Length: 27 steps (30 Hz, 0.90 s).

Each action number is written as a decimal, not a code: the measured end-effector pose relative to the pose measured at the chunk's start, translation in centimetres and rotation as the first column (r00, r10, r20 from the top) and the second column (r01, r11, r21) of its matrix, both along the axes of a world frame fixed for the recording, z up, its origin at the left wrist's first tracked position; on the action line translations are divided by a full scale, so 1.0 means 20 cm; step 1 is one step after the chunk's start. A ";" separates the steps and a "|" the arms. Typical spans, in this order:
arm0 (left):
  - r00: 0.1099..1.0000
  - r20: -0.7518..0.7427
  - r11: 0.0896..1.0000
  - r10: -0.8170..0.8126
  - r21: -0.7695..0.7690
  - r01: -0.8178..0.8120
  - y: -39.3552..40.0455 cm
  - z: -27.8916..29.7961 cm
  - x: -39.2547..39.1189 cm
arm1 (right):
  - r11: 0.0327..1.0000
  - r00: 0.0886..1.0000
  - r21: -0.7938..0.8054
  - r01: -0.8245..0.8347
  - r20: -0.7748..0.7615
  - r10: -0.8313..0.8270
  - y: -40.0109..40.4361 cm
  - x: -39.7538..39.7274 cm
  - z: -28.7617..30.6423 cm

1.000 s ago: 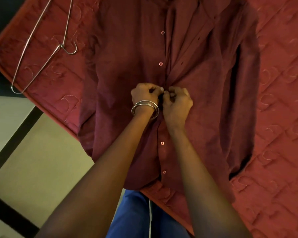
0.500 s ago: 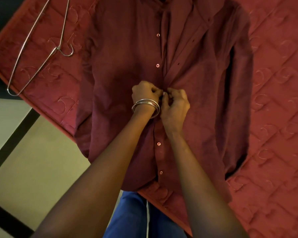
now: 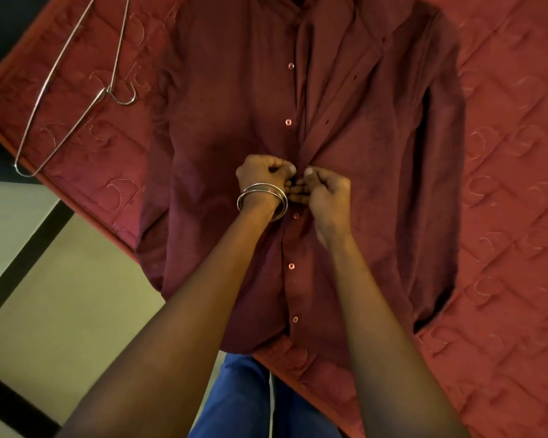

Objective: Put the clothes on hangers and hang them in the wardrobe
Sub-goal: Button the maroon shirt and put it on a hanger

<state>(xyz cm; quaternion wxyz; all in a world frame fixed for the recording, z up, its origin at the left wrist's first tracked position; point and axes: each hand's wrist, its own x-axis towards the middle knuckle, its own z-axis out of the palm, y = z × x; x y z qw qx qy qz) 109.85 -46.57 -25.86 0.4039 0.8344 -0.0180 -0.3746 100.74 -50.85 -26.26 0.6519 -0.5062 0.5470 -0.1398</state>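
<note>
Maroon shirt lies flat, front up, on the bed, collar at the far end and hem at the near edge, and both hands are working its front strip about halfway up. The left hand, bangles at the wrist, pinches the button side; the right hand pinches the buttonhole side, thumbs almost meeting. Below them the buttons look done up; beyond them the front gapes open with two buttons showing.

What could slip here? The button itself is hidden between the fingers, so whether it is through the hole cannot be told. If the wrong hole is taken, the front will sit skewed and pucker. The cloth is already bunched at the pinch, and a hard tug could drag the shirt towards the near edge, where the hem overhangs. And my guess is a front fastened too far up makes it harder to feed in the hanger, a wire one lying well apart at the far left corner of the bed, close to the edge above the floor.
</note>
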 end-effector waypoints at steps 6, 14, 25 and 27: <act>0.979 0.166 0.992 -0.116 -0.036 0.124 0.00 0.02 -0.01 | 0.991 0.991 0.135 -0.021 0.130 0.004 -0.09 -0.01 0.05; 0.992 0.070 0.994 -0.101 -0.042 0.104 0.02 0.02 -0.04 | 0.955 0.979 -0.226 -0.191 -0.111 0.169 -0.12 -0.04 0.01; 0.984 0.176 0.999 -0.021 -0.039 0.028 -0.02 0.01 -0.02 | 0.931 0.975 -0.292 -0.220 -0.096 0.201 -0.10 -0.04 -0.03; 0.980 0.192 0.998 -0.043 -0.039 0.051 -0.02 0.00 -0.01 | 0.962 0.990 -0.235 -0.142 -0.041 0.136 -0.08 -0.04 -0.02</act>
